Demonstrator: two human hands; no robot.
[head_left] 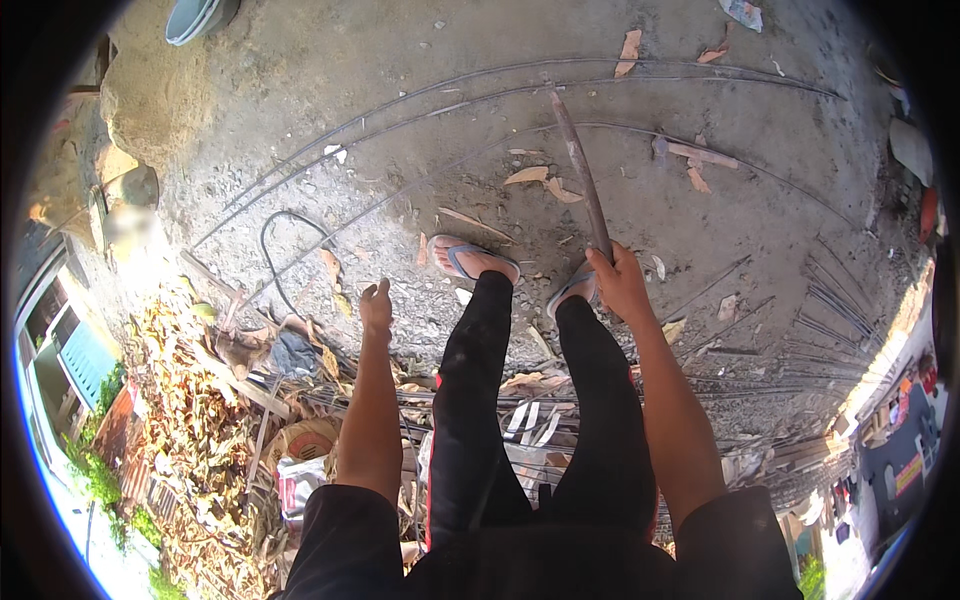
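My right hand is closed round the near end of a long brownish rod. The rod slants up and slightly left, its far end over thin steel bars lying on the ground; I cannot tell whether it touches them. My left hand hangs to the left of my legs, its fingers loosely bent and partly seen end-on, holding nothing visible. Nearest to it is a dark looped cable or hose. Both feet, in flip-flops, stand on the dirt just short of the bars.
Dry leaves heap at the left, near a red-and-white bag. More thin bars fan out at the right, and others run behind my legs. A wooden piece lies beyond the rod. A bucket stands far left.
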